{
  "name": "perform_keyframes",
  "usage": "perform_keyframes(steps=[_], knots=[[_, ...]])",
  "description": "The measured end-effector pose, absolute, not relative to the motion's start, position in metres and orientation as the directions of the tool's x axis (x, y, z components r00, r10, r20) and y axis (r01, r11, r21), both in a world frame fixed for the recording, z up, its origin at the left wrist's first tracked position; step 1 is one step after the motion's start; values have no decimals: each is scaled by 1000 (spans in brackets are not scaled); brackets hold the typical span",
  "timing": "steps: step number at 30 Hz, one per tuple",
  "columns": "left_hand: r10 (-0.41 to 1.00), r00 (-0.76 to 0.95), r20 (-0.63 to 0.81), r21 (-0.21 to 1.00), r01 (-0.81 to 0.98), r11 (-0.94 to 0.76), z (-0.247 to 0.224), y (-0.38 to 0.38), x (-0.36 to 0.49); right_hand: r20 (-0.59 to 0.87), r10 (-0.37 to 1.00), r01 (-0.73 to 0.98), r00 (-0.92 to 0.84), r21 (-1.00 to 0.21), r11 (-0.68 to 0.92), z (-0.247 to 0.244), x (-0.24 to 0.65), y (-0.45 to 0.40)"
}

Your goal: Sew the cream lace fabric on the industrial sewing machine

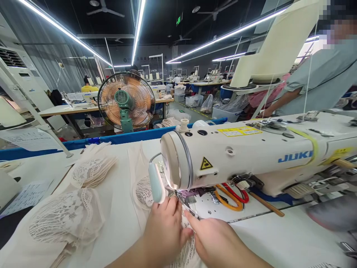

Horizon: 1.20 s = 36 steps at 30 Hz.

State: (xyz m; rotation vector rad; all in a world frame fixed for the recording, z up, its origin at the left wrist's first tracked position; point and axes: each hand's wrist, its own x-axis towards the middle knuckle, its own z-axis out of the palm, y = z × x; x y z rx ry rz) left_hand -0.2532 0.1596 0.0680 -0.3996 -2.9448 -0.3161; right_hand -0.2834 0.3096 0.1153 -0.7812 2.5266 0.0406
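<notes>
A beige lace fabric piece (pixel 187 243) runs between my two hands up to the needle area of a white sewing machine (pixel 245 149). My left hand (pixel 166 227) is closed on its left side, fingers bent close to the presser foot and thumb toward the right hand. On the other side, my right hand (pixel 214 236) grips the same cloth with its index finger pointing at the foot; its other fingers are mostly hidden. A pale blue-green guard (pixel 156 182) hangs just above my left fingertips. Behind it, more beige lace cloth (pixel 143 188) lies on the table.
Stacked lace pieces (pixel 92 167) and a larger lace pile (pixel 67 216) lie left. Orange-handled scissors (pixel 230 201) and a red handle (pixel 245 195) sit under the machine arm. A fan (pixel 126 100) stands beyond the blue table edge. A person (pixel 320 74) stands at right.
</notes>
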Motion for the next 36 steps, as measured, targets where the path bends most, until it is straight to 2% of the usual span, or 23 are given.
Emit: perform_keyframes(steps=[10,21,27,32,36], knots=[[248,-948,198,238,292,927,69,159,-252,-413,-535,-550,-737,-94,830,113,-284,310],[265,-948,176,201,298,933,69,153,-256,-321,-591,-603,-740,-71,794,104,-284,315],[275,-940,201,201,315,928,75,146,-255,-339,-577,-614,-743,5,789,100,-281,317],[295,-936,191,192,330,924,80,140,-253,-262,-605,-624,-751,-14,781,94,-278,313],[289,-944,163,185,317,930,84,137,-253,-307,-574,-596,-760,-26,803,95,-275,308]])
